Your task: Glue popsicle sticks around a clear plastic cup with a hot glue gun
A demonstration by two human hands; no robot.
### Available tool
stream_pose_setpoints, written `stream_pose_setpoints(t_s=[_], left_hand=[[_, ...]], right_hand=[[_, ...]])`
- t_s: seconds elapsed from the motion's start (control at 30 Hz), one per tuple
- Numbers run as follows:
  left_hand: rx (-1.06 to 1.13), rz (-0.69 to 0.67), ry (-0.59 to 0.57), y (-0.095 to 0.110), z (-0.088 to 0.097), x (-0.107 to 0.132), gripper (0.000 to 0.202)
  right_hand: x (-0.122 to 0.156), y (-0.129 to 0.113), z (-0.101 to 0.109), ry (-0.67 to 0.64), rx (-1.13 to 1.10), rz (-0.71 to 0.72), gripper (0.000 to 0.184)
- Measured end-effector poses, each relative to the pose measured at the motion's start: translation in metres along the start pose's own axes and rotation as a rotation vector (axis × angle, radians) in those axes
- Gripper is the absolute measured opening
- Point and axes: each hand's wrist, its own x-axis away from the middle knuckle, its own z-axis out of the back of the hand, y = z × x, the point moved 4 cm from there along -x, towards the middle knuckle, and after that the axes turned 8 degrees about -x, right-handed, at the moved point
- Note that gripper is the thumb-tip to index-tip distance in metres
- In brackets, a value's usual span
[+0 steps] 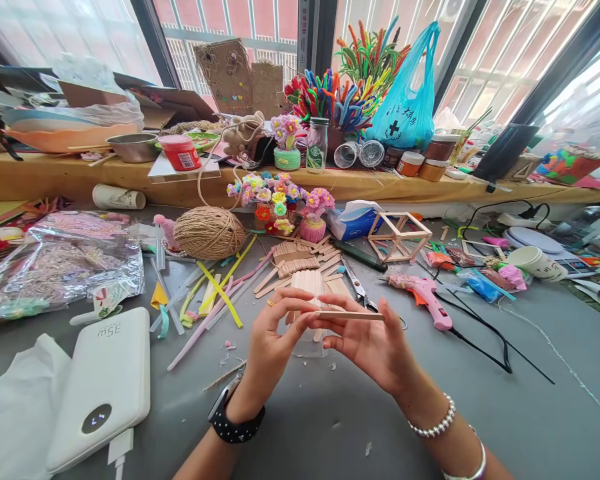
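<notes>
A wooden craft stick point(351, 315) is held level between my two hands, above the grey table. My left hand point(280, 327) pinches its left end between thumb and fingers. At the other end, my right hand point(373, 340) has its thumb against the stick's tip, with its fingers below and behind. Just beyond the hands stands a row of joined craft sticks point(307, 281), resting on or in a clear plastic container point(310, 348); my fingers partly hide both. More loose craft sticks point(295, 257) lie in a pile behind them.
A pink glue gun point(430, 301) with a black cord lies right, near scissors point(355, 283) and a stick-built cube frame point(399, 237). Left are a twine ball point(210, 233), yellow strips point(220, 293) and a white power bank point(105, 387). A crowded shelf point(170, 187) runs along the back.
</notes>
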Motion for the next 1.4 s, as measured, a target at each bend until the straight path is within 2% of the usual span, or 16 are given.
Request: stream_pose_setpoints(t_s=[0.1,0.17,0.27,0.3,0.37,0.4,0.63,0.73,0.8,0.87,0.97,1.1,1.17,1.33,1.37,1.4], left_hand=[[0.083,0.083,0.072,-0.005,0.005,-0.002,0.009],[0.178,0.181,0.148,-0.011,0.010,-0.003,0.011],[0.296,0.328,0.240,-0.017,0.015,-0.004,0.015],[0.318,0.352,0.258,-0.018,0.016,-0.005,0.017],[0.342,0.368,0.276,-0.019,0.017,-0.006,0.019],[0.355,0.370,0.282,-0.019,0.017,-0.006,0.019],[0.391,0.430,0.249,-0.024,0.014,-0.006,0.020],[0.379,0.420,0.212,-0.025,0.011,-0.006,0.022],[0.368,0.408,0.200,-0.026,0.010,-0.006,0.025],[0.351,0.403,0.189,-0.025,0.009,-0.006,0.027],[0.311,0.393,0.169,-0.024,0.008,-0.006,0.030],[0.246,0.363,0.182,-0.019,0.010,-0.006,0.028],[0.188,0.352,0.207,-0.017,0.011,-0.005,0.026],[0.033,0.302,0.219,-0.014,0.012,-0.003,0.023],[0.004,0.279,0.219,-0.013,0.012,-0.003,0.022],[-0.022,0.253,0.219,-0.012,0.012,-0.002,0.020]], right_hand=[[-0.001,-0.009,0.008,0.100,0.108,0.044,0.052],[0.002,-0.027,0.023,0.254,0.310,0.160,0.043],[0.020,-0.075,0.052,0.698,0.865,0.584,0.025],[0.027,-0.088,0.059,0.842,1.054,0.674,0.021],[0.036,-0.106,0.073,1.078,1.433,0.680,0.023],[0.038,-0.111,0.078,1.145,1.595,0.640,0.026],[0.054,-0.118,0.104,1.262,1.841,0.383,0.031],[0.059,-0.113,0.116,1.373,1.896,0.133,0.050],[0.057,-0.109,0.125,1.371,1.939,-0.064,0.060],[0.052,-0.106,0.131,1.348,1.963,-0.153,0.066],[0.046,-0.105,0.137,1.343,1.972,-0.151,0.065],[0.044,-0.108,0.140,1.309,1.986,-0.111,0.041],[0.046,-0.113,0.137,1.300,1.974,-0.071,0.036],[0.052,-0.125,0.105,1.417,1.911,0.084,0.045],[0.051,-0.124,0.096,1.403,1.900,0.129,0.043],[0.050,-0.122,0.086,1.353,1.858,0.238,0.040]])
